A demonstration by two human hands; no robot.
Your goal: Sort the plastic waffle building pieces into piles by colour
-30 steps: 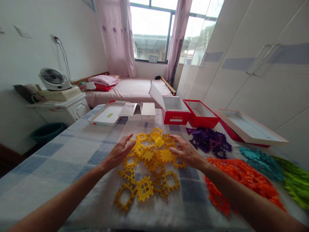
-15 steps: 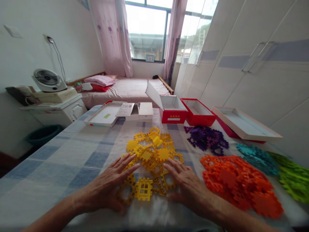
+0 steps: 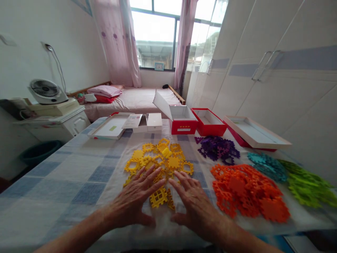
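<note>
Yellow interlocking plastic building pieces [image 3: 173, 162] lie in a loose pile on the checked tablecloth, straight ahead of me. My left hand [image 3: 138, 195] rests over the pile's near left side, fingers spread and palm down. Opposite it, my right hand [image 3: 193, 198] covers the near right side with its fingers apart. Both hands touch or hover just over the pieces; some are hidden beneath them. Between the hands shows a yellow window-frame piece [image 3: 158, 197], with a narrow yellow piece [image 3: 171, 199] beside it. Neither hand grips anything.
To the right lie piles of orange pieces [image 3: 247, 191], purple pieces [image 3: 218, 149], teal pieces [image 3: 268, 165] and green pieces [image 3: 308, 186]. Along the far edge stand a shallow white tray [image 3: 110, 127], a small white box [image 3: 154, 121], red boxes [image 3: 183, 127] and a wide lid [image 3: 259, 133].
Both hands have moved inward over the pile, closer together. Some yellow pieces near the left have spread outward, and the window-frame piece has turned and shifted. The view has swung slightly right.
</note>
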